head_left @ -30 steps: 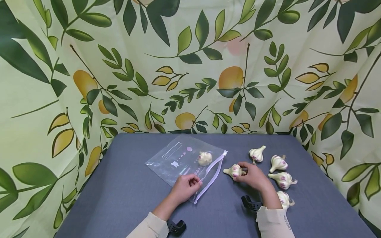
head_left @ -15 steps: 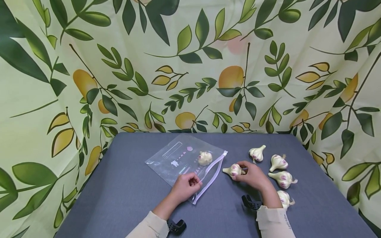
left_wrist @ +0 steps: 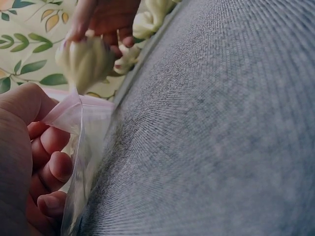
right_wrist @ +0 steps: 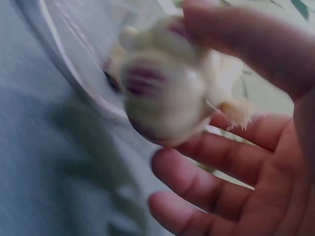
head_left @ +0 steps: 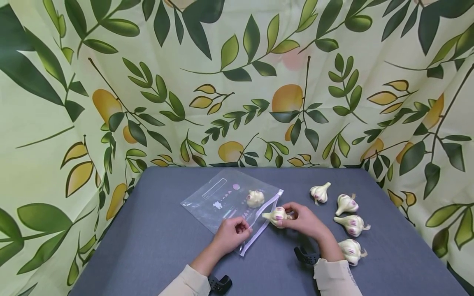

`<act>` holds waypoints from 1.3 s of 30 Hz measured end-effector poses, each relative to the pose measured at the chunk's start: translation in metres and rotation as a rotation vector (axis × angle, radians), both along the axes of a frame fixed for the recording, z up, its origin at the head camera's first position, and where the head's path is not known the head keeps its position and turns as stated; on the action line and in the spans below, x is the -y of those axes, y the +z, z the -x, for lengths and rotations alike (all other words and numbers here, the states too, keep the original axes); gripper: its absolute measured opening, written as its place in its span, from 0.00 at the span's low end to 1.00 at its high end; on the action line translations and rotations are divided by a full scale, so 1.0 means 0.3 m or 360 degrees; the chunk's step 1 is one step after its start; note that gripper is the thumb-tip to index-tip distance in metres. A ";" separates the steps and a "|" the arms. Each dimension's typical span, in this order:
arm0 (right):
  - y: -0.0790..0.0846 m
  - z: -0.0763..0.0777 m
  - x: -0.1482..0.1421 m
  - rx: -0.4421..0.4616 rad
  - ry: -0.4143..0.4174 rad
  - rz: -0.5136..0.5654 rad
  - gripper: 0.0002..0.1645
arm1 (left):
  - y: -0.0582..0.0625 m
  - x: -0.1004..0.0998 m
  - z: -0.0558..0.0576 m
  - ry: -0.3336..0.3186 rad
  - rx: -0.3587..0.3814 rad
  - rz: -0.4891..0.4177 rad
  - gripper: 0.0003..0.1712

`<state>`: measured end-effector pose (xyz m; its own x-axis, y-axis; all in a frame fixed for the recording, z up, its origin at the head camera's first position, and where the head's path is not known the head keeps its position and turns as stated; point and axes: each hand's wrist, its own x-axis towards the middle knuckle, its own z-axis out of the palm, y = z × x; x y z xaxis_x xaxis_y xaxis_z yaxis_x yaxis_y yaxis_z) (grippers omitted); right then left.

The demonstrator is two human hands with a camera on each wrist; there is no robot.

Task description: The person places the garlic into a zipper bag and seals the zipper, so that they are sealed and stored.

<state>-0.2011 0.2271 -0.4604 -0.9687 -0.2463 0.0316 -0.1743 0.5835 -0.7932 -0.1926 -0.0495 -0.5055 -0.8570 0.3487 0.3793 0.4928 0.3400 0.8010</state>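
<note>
A clear zip bag with a pale lilac zip edge lies on the grey table, its mouth parted toward the right. Inside it rests one garlic bulb. My left hand pinches the mouth's upper edge between thumb and fingers, lifting the film a little. My right hand holds a second garlic bulb between thumb and fingers, its stem pointing left over the zip edge. In the right wrist view this bulb shows purple streaks and a rooty end toward the palm.
Several more garlic bulbs lie to the right: one at the back, others in a loose column beside the right forearm, the nearest bulb close to the sleeve. A leaf-and-fruit patterned cloth hangs behind the grey table.
My right hand has moved left with the garlic bulb, from the table beside the bag to over its zip edge. The left hand keeps its pinch in the same place.
</note>
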 end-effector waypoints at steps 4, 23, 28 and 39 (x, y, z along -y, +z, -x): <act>-0.017 0.010 0.064 -0.0014 -0.0050 0.0004 0.32 | 0.002 -0.003 0.001 -0.0014 -0.0003 0.0002 0.07; -0.069 0.011 0.175 -0.0178 -0.0264 0.0045 0.12 | -0.010 -0.008 -0.002 -0.0050 -0.0052 -0.0004 0.07; -0.077 0.014 0.196 -0.0159 -0.0251 0.0120 0.10 | 0.000 -0.010 -0.002 -0.0056 -0.0064 -0.0009 0.07; -0.083 0.009 0.193 0.0021 0.0116 0.0268 0.21 | -0.005 -0.008 -0.001 -0.0054 -0.0044 0.0002 0.08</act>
